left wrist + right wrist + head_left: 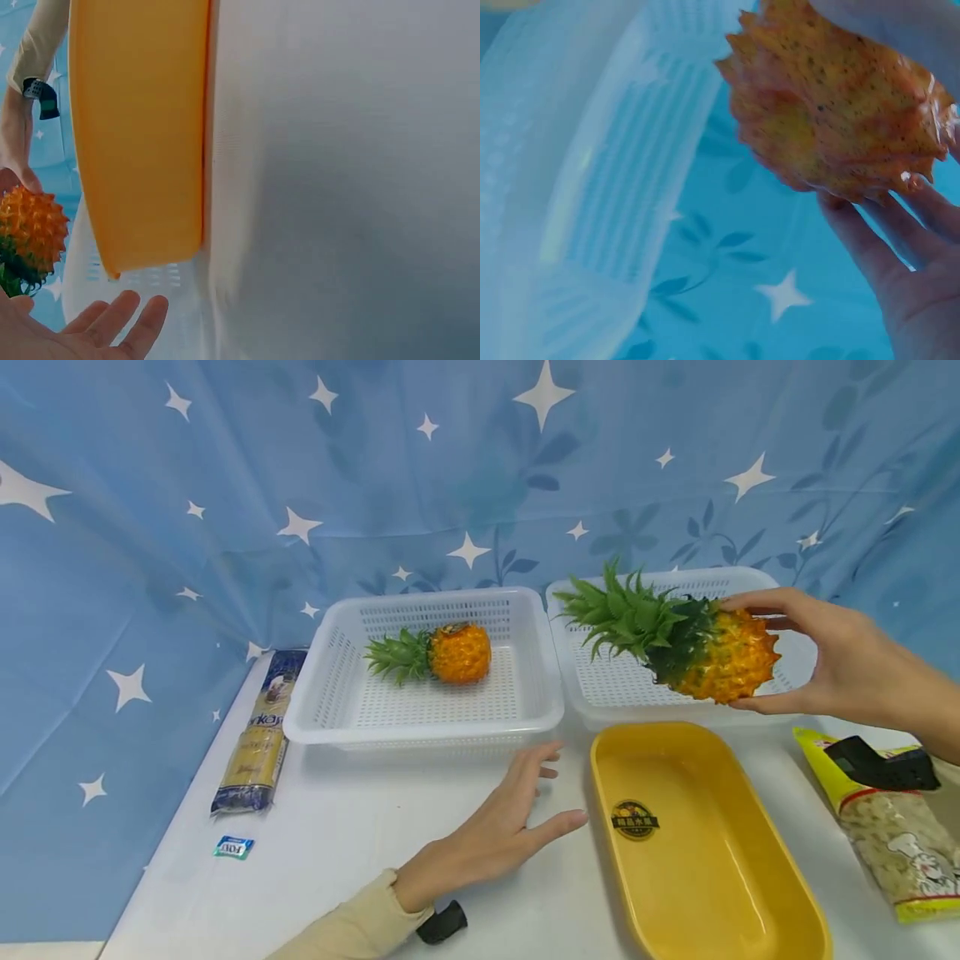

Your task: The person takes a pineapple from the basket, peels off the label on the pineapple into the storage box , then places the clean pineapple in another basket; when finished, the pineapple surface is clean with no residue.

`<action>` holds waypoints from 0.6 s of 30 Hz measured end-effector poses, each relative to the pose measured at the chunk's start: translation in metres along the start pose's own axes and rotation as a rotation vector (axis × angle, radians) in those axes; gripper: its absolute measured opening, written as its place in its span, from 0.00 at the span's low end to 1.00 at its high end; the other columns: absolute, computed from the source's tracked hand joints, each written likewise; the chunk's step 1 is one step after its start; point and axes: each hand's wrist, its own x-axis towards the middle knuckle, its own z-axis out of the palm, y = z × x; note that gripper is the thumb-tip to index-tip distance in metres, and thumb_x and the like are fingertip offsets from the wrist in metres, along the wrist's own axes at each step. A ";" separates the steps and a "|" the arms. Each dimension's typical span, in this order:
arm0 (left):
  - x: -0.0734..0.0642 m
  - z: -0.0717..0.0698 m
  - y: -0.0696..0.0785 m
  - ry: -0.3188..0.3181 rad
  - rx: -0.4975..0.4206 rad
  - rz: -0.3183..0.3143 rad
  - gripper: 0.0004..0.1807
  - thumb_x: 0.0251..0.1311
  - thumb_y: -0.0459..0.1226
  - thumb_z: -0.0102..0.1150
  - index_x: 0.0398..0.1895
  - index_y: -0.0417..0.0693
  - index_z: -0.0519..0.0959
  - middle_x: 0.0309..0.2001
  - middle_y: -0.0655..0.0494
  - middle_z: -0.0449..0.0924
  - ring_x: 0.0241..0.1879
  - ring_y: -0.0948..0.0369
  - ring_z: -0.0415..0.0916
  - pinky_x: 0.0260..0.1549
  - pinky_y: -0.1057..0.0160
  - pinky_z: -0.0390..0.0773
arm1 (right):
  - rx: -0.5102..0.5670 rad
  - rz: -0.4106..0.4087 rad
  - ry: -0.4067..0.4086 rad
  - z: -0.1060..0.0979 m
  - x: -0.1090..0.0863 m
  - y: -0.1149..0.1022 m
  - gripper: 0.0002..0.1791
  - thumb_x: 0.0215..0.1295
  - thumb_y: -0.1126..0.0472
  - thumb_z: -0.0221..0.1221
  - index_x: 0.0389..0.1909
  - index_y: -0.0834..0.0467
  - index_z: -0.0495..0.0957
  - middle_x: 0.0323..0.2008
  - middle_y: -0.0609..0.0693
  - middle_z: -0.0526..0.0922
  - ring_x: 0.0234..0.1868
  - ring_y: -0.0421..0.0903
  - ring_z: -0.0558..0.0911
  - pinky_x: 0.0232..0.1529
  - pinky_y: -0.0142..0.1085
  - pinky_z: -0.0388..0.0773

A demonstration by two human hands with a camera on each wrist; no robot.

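Note:
A pineapple [723,652] with a green crown and spiky orange body is held sideways by my right hand [817,647], thumb below and fingers above. It hangs over the right white basket [600,681]. In the right wrist view the pineapple's orange base [832,105] fills the upper right, with fingers curved about it. My left hand [498,831] hovers with spread fingers between the left white basket [420,735] and the yellow tray [690,827], holding nothing. A smaller pineapple [459,654] lies on its side inside the left basket.
A long pasta packet [258,735] lies at the left table edge, with a small blue-green packet [234,847] nearer me. At the right rests a yellow-trimmed bag [892,835], partly covered by my right forearm. Blue star-patterned cloth [420,468] hangs behind the baskets.

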 end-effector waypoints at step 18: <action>0.084 0.038 0.002 0.253 -0.059 -0.046 0.41 0.79 0.58 0.46 0.84 0.59 0.41 0.75 0.41 0.67 0.77 0.50 0.60 0.73 0.46 0.65 | -0.188 0.265 -0.051 0.017 -0.035 0.088 0.62 0.24 0.76 0.86 0.69 0.69 0.65 0.56 0.68 0.75 0.47 0.65 0.78 0.57 0.41 0.82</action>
